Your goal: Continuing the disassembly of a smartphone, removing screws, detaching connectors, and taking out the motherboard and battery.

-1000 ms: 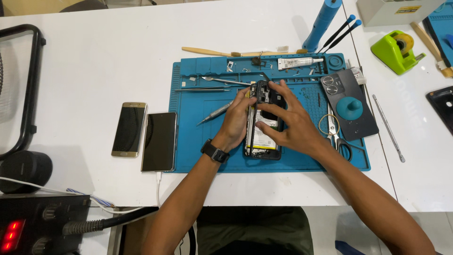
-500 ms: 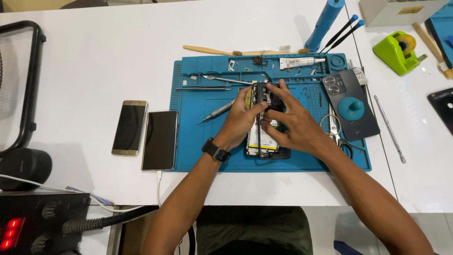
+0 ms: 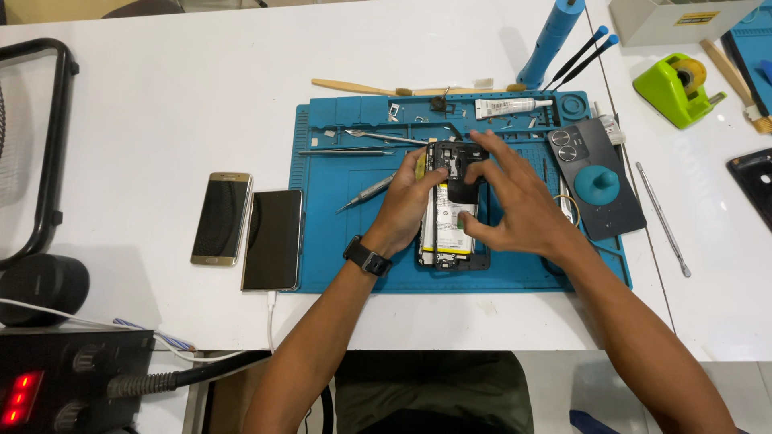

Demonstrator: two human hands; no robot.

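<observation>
my left hand point(image 3: 406, 205) and right hand point(image 3: 515, 210) on the opened phone point(image 3: 452, 210), mid blue repair mat point(image 3: 338, 265) | left fingers pinch its upper left edge, right thumb presses the battery, other fingers spread (holding nothing) | best done with light, even pressure | long axis runs away from me, camera end far

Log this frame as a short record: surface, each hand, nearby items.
surface: blue mat on white table
left hand: grips left edge of opened phone
right hand: fingertips on phone's upper part
on mat: tweezers, back cover with blue suction cup
left of mat: two phones, face up
</observation>
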